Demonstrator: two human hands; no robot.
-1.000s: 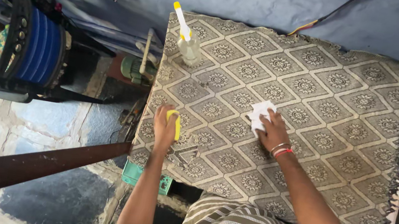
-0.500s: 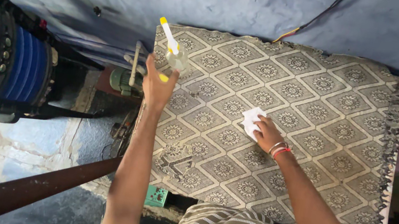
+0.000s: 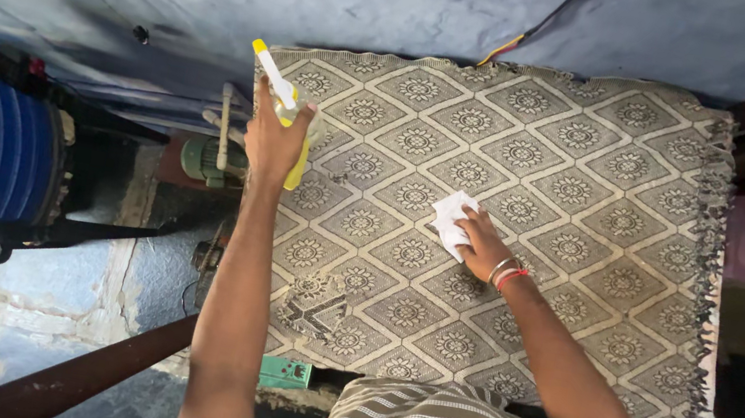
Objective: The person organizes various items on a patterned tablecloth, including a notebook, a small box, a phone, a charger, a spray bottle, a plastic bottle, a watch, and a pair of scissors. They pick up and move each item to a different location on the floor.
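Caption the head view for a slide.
Left hand grips a spray bottle and a yellow object; right hand presses a white cloth on the patterned table cover.

**Spray bottle gripped, white cloth pinned on patterned cover**

The clear spray bottle (image 3: 292, 120) with its yellow-tipped white nozzle pointing toward 10 o'clock stands at the cover's 10 o'clock corner, wrapped by the left hand (image 3: 275, 140). The small crumpled white cloth (image 3: 451, 220) lies flat near the centre, its 4 o'clock edge under the right hand (image 3: 485, 250).
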